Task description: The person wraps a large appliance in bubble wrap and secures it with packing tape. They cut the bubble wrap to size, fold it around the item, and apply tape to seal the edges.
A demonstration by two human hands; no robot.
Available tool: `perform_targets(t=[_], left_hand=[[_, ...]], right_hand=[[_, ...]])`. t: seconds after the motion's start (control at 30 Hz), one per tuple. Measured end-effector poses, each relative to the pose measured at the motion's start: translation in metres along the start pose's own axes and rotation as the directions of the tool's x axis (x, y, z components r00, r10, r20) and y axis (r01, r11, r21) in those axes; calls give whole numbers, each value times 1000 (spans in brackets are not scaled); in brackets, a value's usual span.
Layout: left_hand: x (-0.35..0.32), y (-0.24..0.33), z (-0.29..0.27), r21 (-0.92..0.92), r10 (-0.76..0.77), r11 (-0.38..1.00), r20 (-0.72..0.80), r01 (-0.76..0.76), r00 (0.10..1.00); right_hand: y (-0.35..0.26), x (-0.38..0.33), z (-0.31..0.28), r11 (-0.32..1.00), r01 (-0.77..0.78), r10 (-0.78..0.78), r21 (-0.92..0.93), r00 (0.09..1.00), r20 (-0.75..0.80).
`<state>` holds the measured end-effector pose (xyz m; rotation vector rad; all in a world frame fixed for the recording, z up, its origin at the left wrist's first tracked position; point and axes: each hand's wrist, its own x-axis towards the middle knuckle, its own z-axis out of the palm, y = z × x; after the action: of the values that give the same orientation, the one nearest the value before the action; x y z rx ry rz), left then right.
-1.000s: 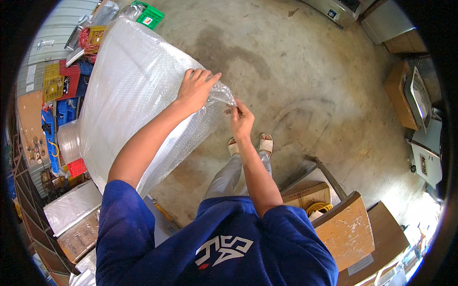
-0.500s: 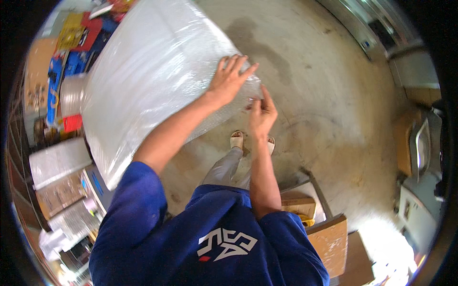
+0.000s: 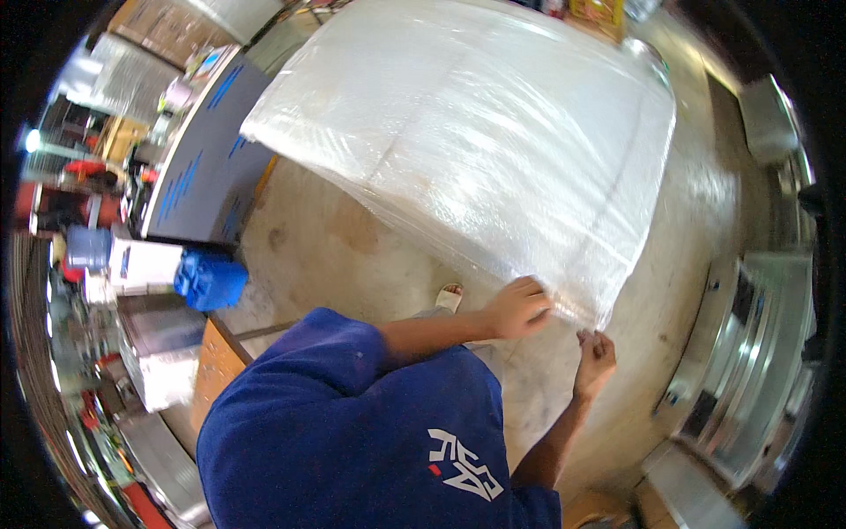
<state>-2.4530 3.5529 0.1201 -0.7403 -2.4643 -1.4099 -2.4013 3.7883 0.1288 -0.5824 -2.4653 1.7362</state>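
A large, flat-topped object [image 3: 493,132] wrapped in clear plastic fills the upper middle. Its near edge slants down to a corner by my hands, where the plastic wrap [image 3: 577,300] bunches into creases. My left hand [image 3: 522,309] is closed at that edge, its fingers curled over the wrap and slightly blurred. Just past the corner, my right hand [image 3: 597,360] has its fingertips pinched together at the end of the wrap. What lies under the plastic is hidden apart from its pale colour.
A grey panel with blue stripes [image 3: 198,167] stands at the left, with a blue jerrycan [image 3: 210,280] below it. Beside my left shoulder is a brown board [image 3: 220,357]. Metal cabinets [image 3: 740,353] line the right side. Concrete floor [image 3: 326,238] lies around the wrapped object.
My view has turned, so the wrapped object now lies ahead and to the right. My left hand has gone from spread flat on the wrap to curled at its edge; my right stays at the corner.
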Motion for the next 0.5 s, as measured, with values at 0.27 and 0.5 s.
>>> perform_targets(t=[0.27, 0.5], left_hand=[[-53, -48, 7, -584, -991, 13, -114, 811, -66], [-35, -32, 95, -771, -909, 248, -394, 586, -133]], right_hand=[[13, 57, -54, 849, 318, -85, -421, 870, 486], [2, 108, -62, 680, 698, -235, -223, 495, 837]])
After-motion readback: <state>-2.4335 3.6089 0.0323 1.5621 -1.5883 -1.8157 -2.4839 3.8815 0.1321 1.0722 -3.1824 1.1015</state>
